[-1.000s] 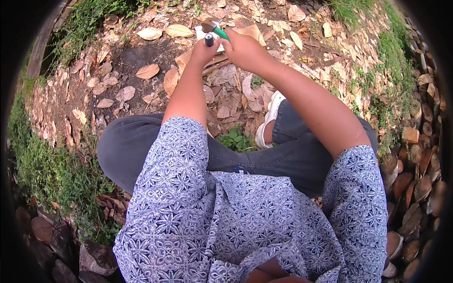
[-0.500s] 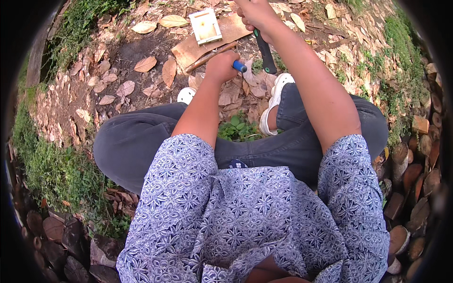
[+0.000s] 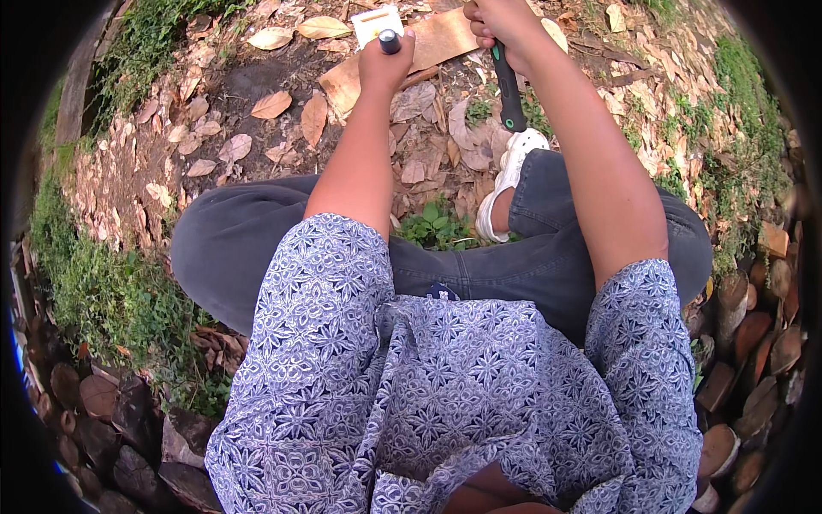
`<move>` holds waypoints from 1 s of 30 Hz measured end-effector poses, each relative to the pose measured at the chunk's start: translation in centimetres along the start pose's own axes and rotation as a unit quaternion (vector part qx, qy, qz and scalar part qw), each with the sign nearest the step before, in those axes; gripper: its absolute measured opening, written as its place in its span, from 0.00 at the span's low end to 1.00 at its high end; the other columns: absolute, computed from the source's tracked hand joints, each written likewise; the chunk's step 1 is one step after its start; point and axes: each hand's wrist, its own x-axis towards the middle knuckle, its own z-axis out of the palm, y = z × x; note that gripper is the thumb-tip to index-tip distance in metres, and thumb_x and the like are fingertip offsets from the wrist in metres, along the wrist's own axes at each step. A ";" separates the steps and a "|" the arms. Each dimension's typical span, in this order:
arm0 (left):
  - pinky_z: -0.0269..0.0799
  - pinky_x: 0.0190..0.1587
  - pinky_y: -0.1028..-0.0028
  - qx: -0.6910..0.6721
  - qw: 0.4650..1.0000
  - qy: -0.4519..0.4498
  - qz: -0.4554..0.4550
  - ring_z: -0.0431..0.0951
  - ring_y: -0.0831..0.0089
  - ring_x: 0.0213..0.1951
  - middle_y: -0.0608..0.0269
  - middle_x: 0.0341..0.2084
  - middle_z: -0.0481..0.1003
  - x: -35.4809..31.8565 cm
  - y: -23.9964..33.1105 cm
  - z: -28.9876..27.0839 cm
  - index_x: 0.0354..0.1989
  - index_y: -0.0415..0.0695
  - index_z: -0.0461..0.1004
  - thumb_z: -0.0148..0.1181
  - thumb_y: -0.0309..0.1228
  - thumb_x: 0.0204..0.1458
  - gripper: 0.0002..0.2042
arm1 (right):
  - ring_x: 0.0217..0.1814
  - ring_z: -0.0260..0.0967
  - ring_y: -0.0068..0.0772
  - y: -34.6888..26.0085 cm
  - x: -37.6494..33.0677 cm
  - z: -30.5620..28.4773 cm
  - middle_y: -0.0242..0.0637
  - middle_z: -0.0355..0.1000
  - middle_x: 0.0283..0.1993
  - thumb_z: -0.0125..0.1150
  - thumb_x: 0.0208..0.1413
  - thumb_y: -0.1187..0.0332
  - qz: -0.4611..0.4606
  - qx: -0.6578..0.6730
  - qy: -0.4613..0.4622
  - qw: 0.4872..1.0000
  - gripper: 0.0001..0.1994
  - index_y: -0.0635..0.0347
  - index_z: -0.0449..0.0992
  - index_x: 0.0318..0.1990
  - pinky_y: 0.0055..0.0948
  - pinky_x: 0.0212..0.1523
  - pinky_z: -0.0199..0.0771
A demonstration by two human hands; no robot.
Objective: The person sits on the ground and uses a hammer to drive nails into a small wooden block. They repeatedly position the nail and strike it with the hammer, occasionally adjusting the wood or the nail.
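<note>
My left hand (image 3: 384, 62) is closed around a small tool with a dark rounded cap (image 3: 390, 38), held upright next to a small white card (image 3: 377, 24). My right hand (image 3: 503, 24) grips a tool with a black and green handle (image 3: 509, 86); the handle points down toward my knee and its working end is hidden by the hand. Both hands are over a flat brown cardboard piece (image 3: 428, 47) lying on leaf-strewn ground at the top of the view.
I sit cross-legged in dark trousers (image 3: 240, 248) with a white shoe (image 3: 509, 176) showing. Dry leaves (image 3: 272, 104) cover bare soil ahead. Grass (image 3: 103, 291) runs along the left; cut log ends (image 3: 753, 325) ring the right and lower edges.
The view has tilted down, so the cardboard and card sit nearer the top edge. My left hand rose from the leaves to the card. My right hand stays on the green-handled tool.
</note>
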 end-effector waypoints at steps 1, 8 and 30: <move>0.74 0.34 0.65 -0.031 0.999 0.019 -0.003 0.78 0.66 0.23 0.60 0.19 0.79 0.8 -1.2 -0.7 0.23 0.43 0.78 0.66 0.46 0.54 0.18 | 0.17 0.52 0.17 0.2 0.4 -0.1 0.24 0.61 0.22 0.53 0.65 0.57 -0.002 0.001 -0.005 1.000 0.12 0.56 0.75 0.44 0.23 0.17 0.51; 0.72 0.30 0.70 -0.096 0.994 0.045 0.013 0.75 0.76 0.22 0.66 0.17 0.76 0.6 -2.9 -1.5 0.18 0.40 0.75 0.68 0.42 0.54 0.20 | 0.17 0.56 0.21 -0.7 0.3 1.2 0.28 0.63 0.25 0.54 0.65 0.55 -0.022 -0.005 -0.004 1.000 0.13 0.55 0.75 0.41 0.25 0.17 0.55; 0.68 0.26 0.73 -0.389 0.826 -0.227 -0.340 0.66 0.75 0.18 0.49 0.42 0.83 -1.3 -3.1 -0.3 0.46 0.42 0.66 0.39 0.52 0.69 0.22 | 0.34 0.76 0.25 14.7 1.7 0.5 0.36 0.77 0.33 0.80 0.43 0.55 0.069 -0.241 -0.159 0.955 0.30 0.63 0.69 0.44 0.28 0.32 0.74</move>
